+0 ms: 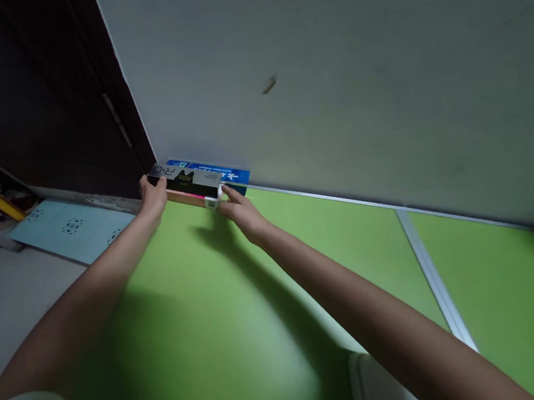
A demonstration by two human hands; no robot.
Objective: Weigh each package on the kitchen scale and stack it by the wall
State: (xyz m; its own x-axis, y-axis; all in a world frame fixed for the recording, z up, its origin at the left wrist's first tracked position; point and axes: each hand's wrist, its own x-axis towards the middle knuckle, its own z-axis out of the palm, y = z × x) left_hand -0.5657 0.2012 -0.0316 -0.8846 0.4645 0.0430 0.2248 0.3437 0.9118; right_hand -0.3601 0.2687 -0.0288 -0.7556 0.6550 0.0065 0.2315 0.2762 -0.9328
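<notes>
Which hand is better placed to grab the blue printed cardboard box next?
Right, probably: the right hand is nearer the exposed right end of the blue box; the left hand is at the left end of the grey-and-black cardboard box overlapping it.

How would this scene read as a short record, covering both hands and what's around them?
Left hand: touching the left end of the black-and-grey box
Right hand: fingers at the box's right end
Blue package: partly covered by the box, next to the pale wall
Green surface: below the hands
To the left: dark door, light-blue patterned panel
</notes>
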